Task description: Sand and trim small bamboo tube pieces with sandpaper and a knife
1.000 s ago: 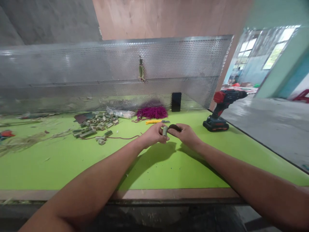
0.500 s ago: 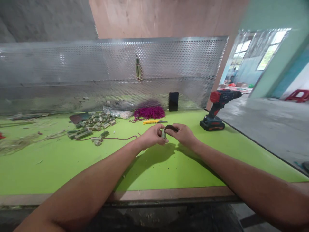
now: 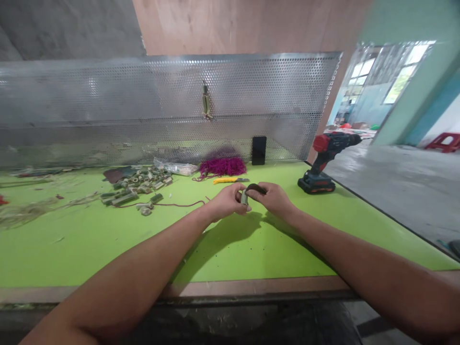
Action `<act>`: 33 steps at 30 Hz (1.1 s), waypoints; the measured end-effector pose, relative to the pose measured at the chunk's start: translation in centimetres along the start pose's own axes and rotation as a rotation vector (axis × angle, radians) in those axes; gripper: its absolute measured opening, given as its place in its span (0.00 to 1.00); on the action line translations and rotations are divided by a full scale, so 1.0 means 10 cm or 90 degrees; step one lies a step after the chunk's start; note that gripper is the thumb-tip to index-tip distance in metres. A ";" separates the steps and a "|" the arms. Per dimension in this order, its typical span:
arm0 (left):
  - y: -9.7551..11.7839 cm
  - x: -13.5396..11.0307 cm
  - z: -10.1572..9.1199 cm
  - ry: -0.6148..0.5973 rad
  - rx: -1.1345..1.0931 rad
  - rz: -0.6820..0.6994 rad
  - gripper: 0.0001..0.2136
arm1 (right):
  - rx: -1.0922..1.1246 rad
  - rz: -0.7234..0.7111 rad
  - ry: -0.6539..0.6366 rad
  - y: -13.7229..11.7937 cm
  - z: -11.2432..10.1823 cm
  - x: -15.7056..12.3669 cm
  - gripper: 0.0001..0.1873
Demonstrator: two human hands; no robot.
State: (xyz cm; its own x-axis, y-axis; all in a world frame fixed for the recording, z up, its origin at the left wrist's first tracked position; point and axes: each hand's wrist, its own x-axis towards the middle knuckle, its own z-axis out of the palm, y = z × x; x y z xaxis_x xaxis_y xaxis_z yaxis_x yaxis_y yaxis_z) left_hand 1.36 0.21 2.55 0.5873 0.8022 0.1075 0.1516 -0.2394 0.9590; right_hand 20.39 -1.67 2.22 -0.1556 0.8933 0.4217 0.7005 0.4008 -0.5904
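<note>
Left hand (image 3: 227, 199) grip clamped on bamboo piece (image 3: 244, 198); right hand (image 3: 277, 197) pinches dark strip (image 3: 256, 187) at its top. Apparently mid-work; piled pieces (image 3: 143, 181) lie loose.

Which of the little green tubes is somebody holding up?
The short tube in the left hand, held above the green table; the other tubes lie farther left or hang on the metal mesh.

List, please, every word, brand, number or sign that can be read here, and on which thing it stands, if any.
No text can be read.
Drill, battery base: any marking is too small and blurred to read.
Clear packet: any print is too blurred to tell.
Black phone-like slab: no lettering visible.
</note>
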 end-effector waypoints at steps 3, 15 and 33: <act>-0.01 0.01 0.00 0.010 0.006 -0.002 0.19 | -0.012 -0.018 -0.033 0.00 0.00 0.00 0.24; -0.01 0.00 0.01 0.020 0.004 0.004 0.20 | -0.010 -0.014 -0.013 0.00 0.00 0.00 0.24; -0.03 0.01 0.01 0.029 0.036 0.008 0.19 | -0.045 -0.031 -0.026 -0.03 -0.01 -0.01 0.24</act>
State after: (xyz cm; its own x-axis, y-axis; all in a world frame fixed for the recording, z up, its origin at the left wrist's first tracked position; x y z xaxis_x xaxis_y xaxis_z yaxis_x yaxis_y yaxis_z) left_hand 1.52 0.31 2.27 0.5527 0.8226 0.1332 0.1893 -0.2796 0.9413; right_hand 20.29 -1.91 2.38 -0.2175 0.8812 0.4197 0.7391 0.4295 -0.5189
